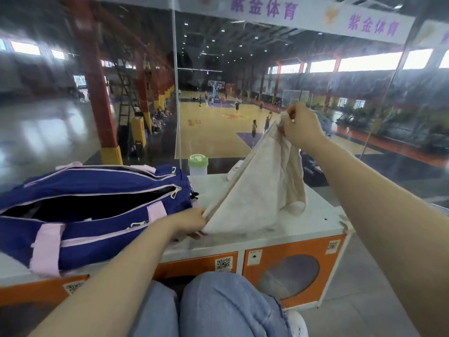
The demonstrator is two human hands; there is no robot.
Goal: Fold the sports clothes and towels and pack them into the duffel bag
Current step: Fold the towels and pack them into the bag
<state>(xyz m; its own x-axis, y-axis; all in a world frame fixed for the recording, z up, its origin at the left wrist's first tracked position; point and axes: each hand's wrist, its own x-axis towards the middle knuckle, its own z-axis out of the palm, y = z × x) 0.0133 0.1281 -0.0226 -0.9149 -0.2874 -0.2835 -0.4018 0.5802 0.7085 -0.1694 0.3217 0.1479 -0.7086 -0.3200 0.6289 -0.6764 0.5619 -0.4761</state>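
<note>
— Look at the fingers first: the right hand (300,126) is curled tight round a bunched corner of the cream towel (257,188), holding it high, and the left hand (187,221) pinches the lower edge between thumb and fingertips, close to the white counter top (313,222)

— So the cloth hangs in a slack tent between them, part of it resting on the counter?

— Yes, and that is my worry. The far fold droops loose below the right hand. If the two grips are not on matching corners, I think the fold will come out crooked and bulky

— What about the bottle?

— The clear bottle with the green lid (198,166) stands just behind the towel, near the glass. A sweep of the cloth could well tip it. There is also a second pale cloth (234,172) lying beyond, which might get dragged along

— And the bag?

— The blue duffel bag (97,210) lies to the left on the same counter, its main zip open and the mouth dark. It sits near the front edge, so pushing a towel in hard from the right might shove it off, I'd guess
</note>
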